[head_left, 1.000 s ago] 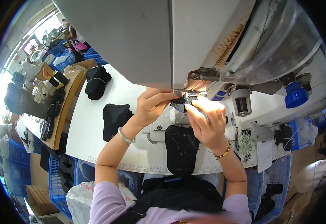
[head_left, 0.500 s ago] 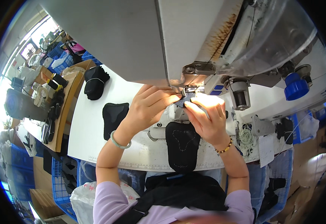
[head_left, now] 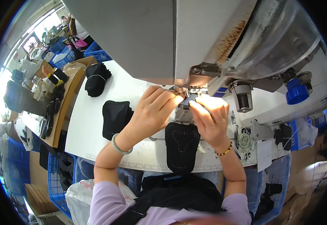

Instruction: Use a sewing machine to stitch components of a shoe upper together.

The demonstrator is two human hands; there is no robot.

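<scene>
A small blue-grey speckled piece of fabric [head_left: 189, 99] sits at the needle area of a sewing machine [head_left: 144, 41]. My left hand [head_left: 155, 107] pinches its left side between thumb and fingertips. From the right, my right hand [head_left: 211, 114] grips its other edge with thumb and index finger under the bright lamp. Fingertips and the presser foot hide part of the fabric. Below my hands, a black padded piece [head_left: 182, 148] with light outline stitching lies by the table's front edge. Left of my left wrist rest black fabric pieces [head_left: 115, 120], one overlapping another.
A tied black bundle [head_left: 97, 79] stands at the table's back left. Beyond it is a wooden bench [head_left: 73, 90] with thread spools [head_left: 60, 74]. A coil of white cord [head_left: 244, 138] lies right of my right hand. Blue baskets [head_left: 56, 176] flank the table below.
The view has shifted slightly, so the machine head appears further right. Both hands stay at the needle area with the fabric, which sits a little differently between the fingertips.
</scene>
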